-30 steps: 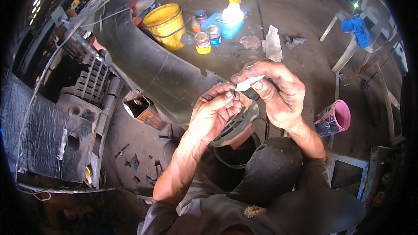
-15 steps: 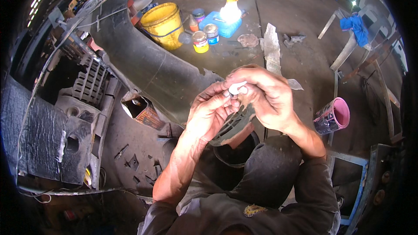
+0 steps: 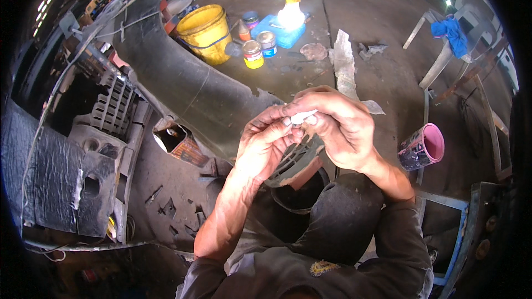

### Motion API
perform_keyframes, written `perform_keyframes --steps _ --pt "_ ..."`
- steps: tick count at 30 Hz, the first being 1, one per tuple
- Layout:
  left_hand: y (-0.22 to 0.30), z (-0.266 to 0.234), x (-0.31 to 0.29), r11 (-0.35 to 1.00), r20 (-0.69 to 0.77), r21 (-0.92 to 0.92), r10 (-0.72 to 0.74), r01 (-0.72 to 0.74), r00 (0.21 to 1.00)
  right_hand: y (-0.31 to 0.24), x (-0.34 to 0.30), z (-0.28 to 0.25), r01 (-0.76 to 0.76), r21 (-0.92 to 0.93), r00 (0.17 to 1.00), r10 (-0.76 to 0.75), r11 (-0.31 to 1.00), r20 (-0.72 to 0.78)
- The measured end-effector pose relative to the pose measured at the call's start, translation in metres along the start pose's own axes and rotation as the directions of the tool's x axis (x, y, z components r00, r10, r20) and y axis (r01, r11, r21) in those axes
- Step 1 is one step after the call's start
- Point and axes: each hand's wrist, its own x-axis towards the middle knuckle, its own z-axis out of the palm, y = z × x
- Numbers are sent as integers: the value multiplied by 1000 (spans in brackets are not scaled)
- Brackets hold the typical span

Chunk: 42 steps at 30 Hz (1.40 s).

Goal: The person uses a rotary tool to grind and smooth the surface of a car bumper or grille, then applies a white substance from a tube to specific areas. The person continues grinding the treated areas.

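Both of my hands meet over the near end of a long, dark, curved panel (image 3: 191, 86). Between the fingertips is a small white piece (image 3: 302, 117), too small and too covered to name. My left hand (image 3: 261, 147) pinches its left end between thumb and fingers. From the other side my right hand (image 3: 344, 130) grips it, fingers curled over the top. Below the hands, the slatted end of the panel (image 3: 296, 163) slopes down toward a black bucket (image 3: 302, 196) between my knees.
A yellow bucket (image 3: 205, 36), several small cans such as a yellow one (image 3: 253, 55), and a bright lamp (image 3: 291, 11) on a blue box (image 3: 285, 33) stand beyond the panel. At right is a pink-lined bucket (image 3: 421, 148). An open rectangular tin (image 3: 185, 143) sits left, near dark scraps (image 3: 168, 207).
The white piece lies flatter between my fingertips, and my fingers have shifted slightly around it. The view has tilted a little; the surroundings otherwise stay the same.
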Motion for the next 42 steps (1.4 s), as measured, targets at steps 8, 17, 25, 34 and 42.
perform_keyframes --steps 8,17,25,34,42 --pt "1 3 0 997 6 69 37 -38 999 0 0 -1 60 3 997 -60 998 -49" --pt "-1 0 0 995 26 87 39 -41 999 0 0 -2 3 9 1000 -3 1000 -18" --pt "0 7 -1 989 -41 139 56 -50 998 4 -1 -1 12 -36 1000 -13 999 -18" --pt "0 5 -1 999 -50 40 27 -25 998 -5 0 -4 88 -30 995 -89 996 -46" --pt "4 10 -1 999 -81 40 6 -2 997 -8 2 -5 82 -74 996 -79 994 39"
